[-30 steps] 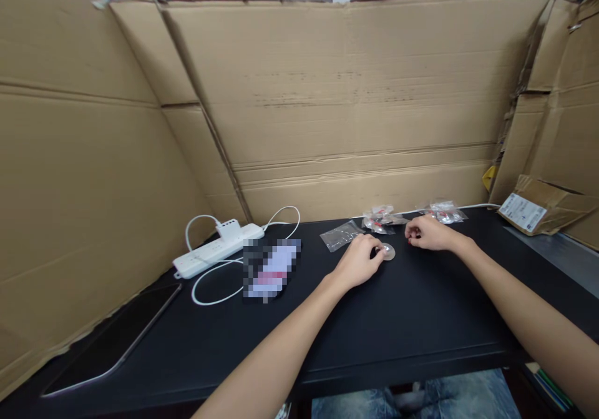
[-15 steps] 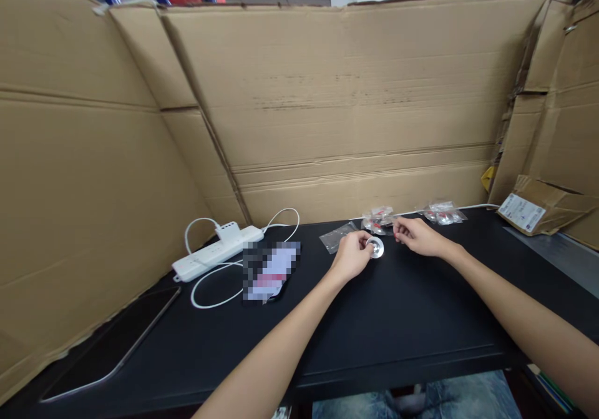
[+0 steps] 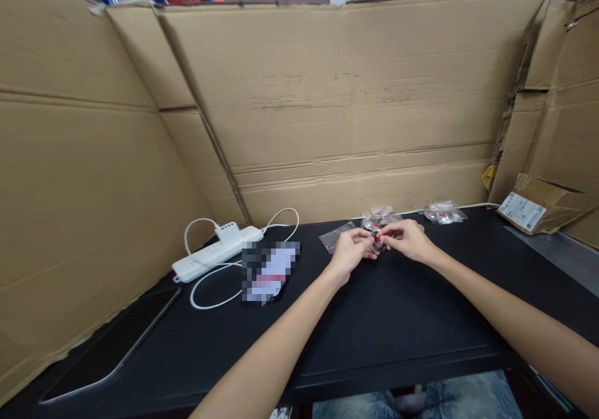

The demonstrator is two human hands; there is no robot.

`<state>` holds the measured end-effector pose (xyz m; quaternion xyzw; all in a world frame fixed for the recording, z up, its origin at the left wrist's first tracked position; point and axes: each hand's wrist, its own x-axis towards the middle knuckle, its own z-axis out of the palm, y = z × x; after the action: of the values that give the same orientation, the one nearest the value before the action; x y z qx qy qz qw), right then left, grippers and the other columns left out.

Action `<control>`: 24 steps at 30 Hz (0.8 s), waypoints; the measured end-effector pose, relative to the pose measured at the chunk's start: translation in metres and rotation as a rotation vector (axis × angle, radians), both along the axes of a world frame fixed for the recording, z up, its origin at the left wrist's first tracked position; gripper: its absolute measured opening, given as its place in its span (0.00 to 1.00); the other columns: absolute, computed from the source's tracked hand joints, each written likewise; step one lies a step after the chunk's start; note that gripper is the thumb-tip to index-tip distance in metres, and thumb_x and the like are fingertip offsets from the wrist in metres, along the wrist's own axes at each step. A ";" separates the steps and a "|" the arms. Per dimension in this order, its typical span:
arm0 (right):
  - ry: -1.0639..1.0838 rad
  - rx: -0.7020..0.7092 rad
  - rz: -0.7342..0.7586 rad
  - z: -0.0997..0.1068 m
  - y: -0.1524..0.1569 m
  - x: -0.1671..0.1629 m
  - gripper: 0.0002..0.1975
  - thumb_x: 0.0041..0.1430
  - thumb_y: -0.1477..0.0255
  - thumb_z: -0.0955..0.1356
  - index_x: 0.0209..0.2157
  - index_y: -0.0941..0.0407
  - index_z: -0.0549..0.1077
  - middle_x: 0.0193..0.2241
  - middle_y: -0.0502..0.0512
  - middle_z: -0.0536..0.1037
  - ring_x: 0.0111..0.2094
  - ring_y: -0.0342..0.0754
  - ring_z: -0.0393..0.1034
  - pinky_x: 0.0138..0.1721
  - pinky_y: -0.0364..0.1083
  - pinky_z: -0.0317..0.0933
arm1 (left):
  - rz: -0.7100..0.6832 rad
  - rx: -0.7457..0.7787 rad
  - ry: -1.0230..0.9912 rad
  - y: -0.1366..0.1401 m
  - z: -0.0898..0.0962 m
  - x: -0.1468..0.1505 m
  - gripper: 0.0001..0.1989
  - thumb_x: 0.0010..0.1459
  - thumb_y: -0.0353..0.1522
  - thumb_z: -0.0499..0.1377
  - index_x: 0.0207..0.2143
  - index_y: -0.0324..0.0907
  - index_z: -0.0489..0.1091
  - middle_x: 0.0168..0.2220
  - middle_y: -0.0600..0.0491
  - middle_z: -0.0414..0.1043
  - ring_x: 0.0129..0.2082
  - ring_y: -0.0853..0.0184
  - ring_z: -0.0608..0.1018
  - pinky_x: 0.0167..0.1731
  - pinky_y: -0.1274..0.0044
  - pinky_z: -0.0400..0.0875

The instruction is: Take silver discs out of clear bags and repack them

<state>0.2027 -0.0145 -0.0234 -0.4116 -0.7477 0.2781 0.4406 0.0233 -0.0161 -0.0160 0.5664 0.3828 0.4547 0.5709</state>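
Observation:
Over the black table, my left hand is closed on the edge of a small round silvery disc. My right hand meets it from the right, its thumb and fingers pinching a small red piece against the disc's face. The fingers cover much of both, so the exact kind of the red piece is not clear. Just behind the hands lie clear plastic packets with red and silvery bits in them. A flat clear bag lies to the left of my left hand.
More packets lie at the back right, near an open cardboard box. On the left are a white power strip with looping cables, a phone and a dark tablet. Cardboard walls enclose the table.
My right hand has moved left to the disc, bringing the red piece against it. The disc, facing up and bright before, is now tilted and partly covered by fingers.

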 end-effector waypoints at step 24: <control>-0.412 0.410 -0.058 -0.001 -0.004 0.000 0.08 0.58 0.78 0.67 0.33 0.57 0.79 0.26 0.54 0.77 0.26 0.44 0.68 0.31 0.42 0.59 | -0.039 -0.087 -0.137 -0.005 -0.003 0.002 0.06 0.53 0.22 0.62 0.35 0.33 0.69 0.30 0.45 0.78 0.25 0.66 0.80 0.35 0.73 0.77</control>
<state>0.2029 -0.0188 -0.0239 -0.3828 -0.8500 0.0190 0.3613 0.0253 -0.0208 -0.0191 0.5158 0.3511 0.4643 0.6286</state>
